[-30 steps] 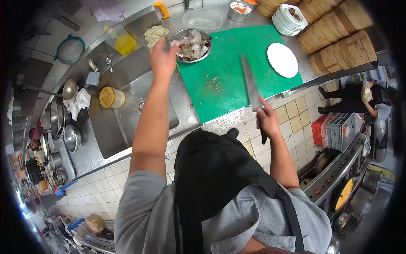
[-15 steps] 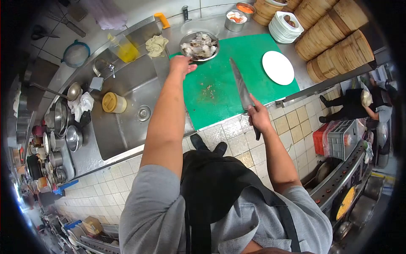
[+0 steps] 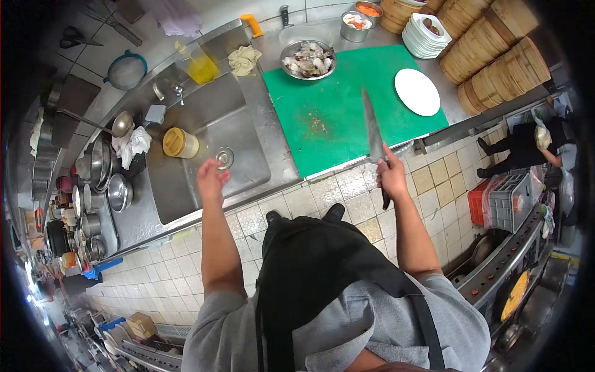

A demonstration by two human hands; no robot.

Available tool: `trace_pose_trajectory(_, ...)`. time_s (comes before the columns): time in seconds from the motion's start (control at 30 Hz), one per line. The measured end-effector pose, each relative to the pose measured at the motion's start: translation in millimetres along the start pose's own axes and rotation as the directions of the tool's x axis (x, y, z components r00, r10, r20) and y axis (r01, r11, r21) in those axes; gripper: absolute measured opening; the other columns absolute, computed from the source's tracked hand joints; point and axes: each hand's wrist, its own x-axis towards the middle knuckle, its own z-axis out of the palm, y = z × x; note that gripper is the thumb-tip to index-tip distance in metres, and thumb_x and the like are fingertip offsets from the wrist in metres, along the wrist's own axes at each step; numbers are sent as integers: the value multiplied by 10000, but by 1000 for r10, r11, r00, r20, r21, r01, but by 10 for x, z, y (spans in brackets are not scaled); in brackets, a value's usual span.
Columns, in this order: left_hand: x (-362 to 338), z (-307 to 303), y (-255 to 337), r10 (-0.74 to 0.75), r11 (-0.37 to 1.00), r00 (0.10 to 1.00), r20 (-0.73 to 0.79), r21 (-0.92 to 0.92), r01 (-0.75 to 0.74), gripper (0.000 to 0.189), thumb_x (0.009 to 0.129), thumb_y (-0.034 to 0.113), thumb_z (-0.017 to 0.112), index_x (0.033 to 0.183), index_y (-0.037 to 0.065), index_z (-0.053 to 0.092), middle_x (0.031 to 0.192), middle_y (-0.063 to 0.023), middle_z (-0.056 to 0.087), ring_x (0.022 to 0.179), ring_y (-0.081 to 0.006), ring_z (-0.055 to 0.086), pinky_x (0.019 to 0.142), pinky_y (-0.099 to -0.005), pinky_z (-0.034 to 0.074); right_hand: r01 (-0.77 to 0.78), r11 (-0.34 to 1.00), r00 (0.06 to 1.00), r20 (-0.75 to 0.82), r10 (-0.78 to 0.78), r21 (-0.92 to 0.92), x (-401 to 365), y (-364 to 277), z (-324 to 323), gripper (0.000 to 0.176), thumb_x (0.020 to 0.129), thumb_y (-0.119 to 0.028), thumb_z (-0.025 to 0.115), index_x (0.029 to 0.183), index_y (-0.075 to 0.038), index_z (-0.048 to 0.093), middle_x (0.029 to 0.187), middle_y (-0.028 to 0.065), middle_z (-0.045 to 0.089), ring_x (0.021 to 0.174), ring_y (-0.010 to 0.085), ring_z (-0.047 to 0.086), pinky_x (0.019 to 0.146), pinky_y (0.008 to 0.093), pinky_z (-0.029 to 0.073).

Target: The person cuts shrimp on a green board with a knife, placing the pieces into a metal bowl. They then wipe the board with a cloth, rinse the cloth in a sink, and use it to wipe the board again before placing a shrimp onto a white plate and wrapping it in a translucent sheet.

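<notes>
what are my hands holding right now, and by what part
Your right hand holds the knife by its black handle; your left hand holds nothing.

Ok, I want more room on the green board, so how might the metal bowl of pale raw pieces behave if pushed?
The metal bowl would probably slide rather than roll, since it sits upright. Its pale pieces, heaped near the rim and wet-looking, could spill if jolted. The shiny metal suggests stiff walls.

Knife handle (image 3: pixel 386 199) partly hidden, purple cloth (image 3: pixel 177 16) cut off above
</notes>
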Motion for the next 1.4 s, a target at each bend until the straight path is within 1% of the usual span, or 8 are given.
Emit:
trace_pose_trajectory(0.23, -16, -795, -60, -53, 998, 998, 36, 39, 52, 395, 977, 262, 652, 1305, 82, 528, 1151, -79, 635, 760, -231, 675, 656, -334, 578, 174, 937, 982, 129, -140, -303, -268, -97, 1491, 541, 955, -85, 615, 1475, -178, 494, 764, 142, 645, 564, 171, 576, 595, 369, 527)
trace_pose_trajectory(0.3, 78, -1095, 22, -58, 997, 998, -10, 57, 59, 415, 973, 228, 648, 1345, 96, 521, 1119, -72, 655, 761, -225, 678, 634, -329, 563, 295, 908, 930, 310, -200, -299, -373, -140, 1838, 549, 993, -69, 552, 1514, -207, 447, 675, 19, 510, 471, 111, 454, 420, 303, 432)
trace_pose_trajectory(0.57, 51, -2585, 232, 22, 999, 981, -192, 38, -15, 376, 993, 222, 625, 1334, 90, 537, 1141, -74, 653, 763, -195, 666, 638, -326, 566, 11, 996, 998, -60, -5, 89, -383, -225, 1556, 546, 998, -49, 546, 1516, -187, 438, 672, 23, 510, 452, 117, 426, 386, 304, 406)
trace_pose_trajectory(0.67, 0, -2646, 205, 12, 1000, 982, -186, 1, -12, 360, 1000, 218, 613, 1327, 83, 543, 1146, -78, 651, 773, -192, 665, 639, -325, 568, 55, 992, 980, 197, -31, -117, -549, -276, 1892, 518, 982, -52, 584, 1478, -174, 501, 678, 7, 494, 468, 120, 426, 428, 308, 411)
trace_pose_trajectory(0.93, -182, -2457, 79, 36, 999, 992, -118, 9, -35, 395, 996, 256, 628, 1326, 63, 531, 1150, -86, 639, 772, -203, 658, 661, -325, 559, 24, 985, 985, -175, 6, 168, -34, -215, 906, 565, 988, -84, 570, 1527, -135, 408, 648, 24, 525, 471, 130, 480, 417, 304, 435)
trace_pose_trajectory(1.13, -331, -2025, 44, 6, 1000, 995, -101, -1, -6, 367, 997, 222, 621, 1315, 54, 544, 1152, -87, 656, 755, -178, 668, 639, -300, 556, 27, 997, 964, 264, -6, -73, -296, -423, 1106, 532, 994, -85, 565, 1509, -123, 439, 664, 21, 547, 481, 125, 494, 429, 299, 444)
trace_pose_trajectory(1.23, -437, -1896, 40, 51, 999, 995, -81, -9, -52, 379, 990, 225, 634, 1316, 54, 544, 1144, -84, 660, 762, -174, 668, 650, -300, 557, 24, 996, 999, -38, -21, 86, -67, -255, 796, 515, 991, -79, 575, 1492, -136, 471, 673, 27, 547, 490, 127, 476, 420, 305, 426)
trace_pose_trajectory(1.4, -479, -1692, -95, 29, 999, 999, -40, 20, -28, 379, 999, 256, 624, 1317, 63, 548, 1146, -80, 667, 781, -184, 677, 669, -303, 566, 85, 977, 984, 171, -51, -196, -144, -215, 1232, 501, 988, -83, 579, 1475, -176, 504, 661, 11, 528, 487, 121, 465, 427, 301, 440)
